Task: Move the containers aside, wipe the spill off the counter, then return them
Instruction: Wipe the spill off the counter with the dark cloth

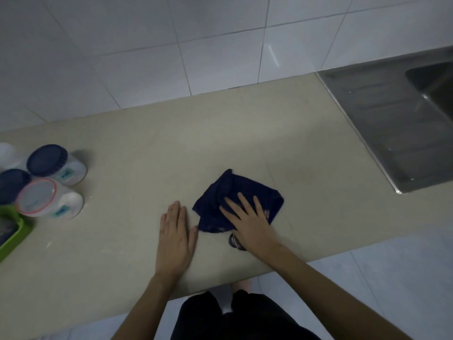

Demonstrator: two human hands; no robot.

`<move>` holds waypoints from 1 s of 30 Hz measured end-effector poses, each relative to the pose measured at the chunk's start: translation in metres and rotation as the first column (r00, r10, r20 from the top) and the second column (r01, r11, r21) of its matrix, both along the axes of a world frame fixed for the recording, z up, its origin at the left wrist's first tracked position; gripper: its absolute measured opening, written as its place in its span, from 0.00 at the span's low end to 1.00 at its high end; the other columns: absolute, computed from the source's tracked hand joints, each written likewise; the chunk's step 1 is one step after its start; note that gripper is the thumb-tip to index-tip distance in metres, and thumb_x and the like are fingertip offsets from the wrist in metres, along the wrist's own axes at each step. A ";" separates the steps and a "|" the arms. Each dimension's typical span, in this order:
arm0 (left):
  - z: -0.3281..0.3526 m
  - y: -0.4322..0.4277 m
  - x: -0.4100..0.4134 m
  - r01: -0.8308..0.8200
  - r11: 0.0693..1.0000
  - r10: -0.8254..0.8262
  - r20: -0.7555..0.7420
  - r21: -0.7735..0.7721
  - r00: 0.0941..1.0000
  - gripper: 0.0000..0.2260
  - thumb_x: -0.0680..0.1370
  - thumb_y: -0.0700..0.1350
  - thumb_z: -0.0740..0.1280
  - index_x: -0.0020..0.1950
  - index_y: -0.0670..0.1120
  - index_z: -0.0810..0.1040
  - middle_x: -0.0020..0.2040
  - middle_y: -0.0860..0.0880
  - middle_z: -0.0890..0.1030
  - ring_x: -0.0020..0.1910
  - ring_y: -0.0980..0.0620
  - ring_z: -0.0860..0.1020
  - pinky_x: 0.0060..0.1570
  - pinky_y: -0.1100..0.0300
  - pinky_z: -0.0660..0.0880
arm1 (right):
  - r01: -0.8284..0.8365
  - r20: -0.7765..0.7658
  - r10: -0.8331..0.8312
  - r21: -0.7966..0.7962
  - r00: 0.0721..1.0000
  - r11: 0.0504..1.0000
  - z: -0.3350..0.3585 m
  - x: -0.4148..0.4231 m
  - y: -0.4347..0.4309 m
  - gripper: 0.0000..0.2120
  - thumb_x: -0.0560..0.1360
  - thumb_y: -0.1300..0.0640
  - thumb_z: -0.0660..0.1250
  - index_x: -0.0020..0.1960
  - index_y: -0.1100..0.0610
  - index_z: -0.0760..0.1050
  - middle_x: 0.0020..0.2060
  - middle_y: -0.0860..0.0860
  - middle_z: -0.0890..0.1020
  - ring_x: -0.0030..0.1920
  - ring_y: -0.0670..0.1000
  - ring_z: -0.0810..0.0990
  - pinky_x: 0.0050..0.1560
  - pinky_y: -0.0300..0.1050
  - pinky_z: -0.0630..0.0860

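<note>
A dark blue cloth (228,192) lies crumpled on the beige counter (147,155), near its front edge. My right hand (247,219) presses flat on the cloth with fingers spread. My left hand (175,231) rests flat on the bare counter just left of the cloth, holding nothing. Several containers stand at the far left: a clear jar with a dark blue lid (56,165), a jar with a pink-rimmed clear lid (49,200), another blue-lidded jar (13,184) and a white one (7,154), partly cut off by the frame edge.
A green-rimmed box (14,231) sits at the left edge in front of the jars. A steel sink with drainboard (397,123) is set into the counter at the right. White wall tiles rise behind. The counter's front edge runs just below my hands.
</note>
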State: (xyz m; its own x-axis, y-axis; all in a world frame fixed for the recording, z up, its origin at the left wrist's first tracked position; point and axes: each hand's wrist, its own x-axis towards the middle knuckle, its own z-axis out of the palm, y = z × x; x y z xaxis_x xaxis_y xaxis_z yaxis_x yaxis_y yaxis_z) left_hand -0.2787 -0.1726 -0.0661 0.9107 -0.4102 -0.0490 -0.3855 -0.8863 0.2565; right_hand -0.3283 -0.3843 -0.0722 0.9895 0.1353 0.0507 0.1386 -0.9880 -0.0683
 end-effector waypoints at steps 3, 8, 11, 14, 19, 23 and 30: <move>0.001 0.000 0.001 0.005 1.000 -0.005 0.020 0.001 1.000 0.29 0.80 0.56 0.47 0.76 0.40 0.57 0.77 0.43 0.56 0.77 0.48 0.53 0.76 0.51 0.46 | 0.056 -0.047 -0.056 0.001 0.997 0.998 0.003 0.000 -0.042 0.31 0.69 0.50 0.67 0.71 0.45 0.64 0.72 0.54 0.68 0.70 0.63 0.67 0.66 0.68 0.62; 0.002 0.000 -0.001 -0.025 0.999 0.026 0.040 -0.029 0.999 0.29 0.79 0.56 0.48 0.75 0.40 0.57 0.77 0.43 0.56 0.77 0.47 0.52 0.76 0.54 0.42 | 0.385 -0.103 -0.380 0.026 0.919 0.923 0.016 -0.003 -0.112 0.25 0.76 0.45 0.59 0.73 0.41 0.60 0.73 0.59 0.65 0.71 0.64 0.63 0.67 0.69 0.58; 0.001 -0.004 -0.008 -0.023 0.999 0.024 0.038 -0.030 0.999 0.27 0.80 0.54 0.49 0.75 0.40 0.57 0.77 0.42 0.56 0.77 0.47 0.52 0.75 0.55 0.41 | 0.444 -0.043 -0.442 0.082 0.896 0.892 0.020 -0.001 -0.104 0.25 0.75 0.51 0.65 0.71 0.43 0.64 0.66 0.59 0.71 0.63 0.62 0.70 0.61 0.59 0.68; 0.000 -0.014 -0.013 0.021 1.000 -0.021 0.039 -0.012 0.999 0.25 0.81 0.51 0.51 0.75 0.39 0.59 0.77 0.41 0.58 0.77 0.46 0.54 0.75 0.54 0.40 | 0.488 0.003 -0.496 0.167 0.868 0.856 0.023 0.002 -0.080 0.22 0.75 0.55 0.66 0.68 0.46 0.68 0.60 0.60 0.74 0.57 0.61 0.73 0.55 0.55 0.70; 0.002 -0.047 -0.011 0.149 0.989 -0.149 0.050 -0.008 0.988 0.25 0.81 0.51 0.54 0.75 0.40 0.59 0.77 0.41 0.58 0.76 0.45 0.55 0.75 0.52 0.44 | 0.418 -0.023 -0.425 0.239 0.905 0.876 0.020 -0.018 -0.060 0.22 0.72 0.61 0.67 0.65 0.49 0.71 0.55 0.60 0.76 0.51 0.60 0.75 0.50 0.51 0.71; 0.005 -0.075 -0.007 0.262 0.965 -0.261 0.052 -0.007 0.964 0.25 0.81 0.52 0.53 0.75 0.41 0.59 0.77 0.41 0.58 0.76 0.45 0.55 0.75 0.53 0.43 | 0.422 0.017 -0.438 0.239 0.899 0.875 0.022 -0.039 -0.072 0.25 0.70 0.63 0.69 0.65 0.48 0.72 0.53 0.59 0.77 0.49 0.59 0.76 0.49 0.50 0.73; 0.003 -0.079 -0.001 0.280 0.960 -0.280 0.040 0.010 0.959 0.25 0.80 0.53 0.52 0.73 0.39 0.62 0.76 0.40 0.60 0.76 0.43 0.57 0.75 0.53 0.43 | 0.741 0.037 -0.745 0.082 0.666 0.666 0.034 -0.063 -0.162 0.20 0.75 0.59 0.66 0.66 0.51 0.71 0.54 0.63 0.75 0.49 0.62 0.74 0.49 0.54 0.71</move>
State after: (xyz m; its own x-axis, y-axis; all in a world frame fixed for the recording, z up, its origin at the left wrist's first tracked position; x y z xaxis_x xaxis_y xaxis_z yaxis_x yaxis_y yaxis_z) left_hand -0.2799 -0.2517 -0.0633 0.7609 -0.6487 -0.0171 -0.6280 -0.7427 0.2323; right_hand -0.3917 -0.5464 -0.0378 0.7548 -0.6486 0.0984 -0.6342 -0.7598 -0.1435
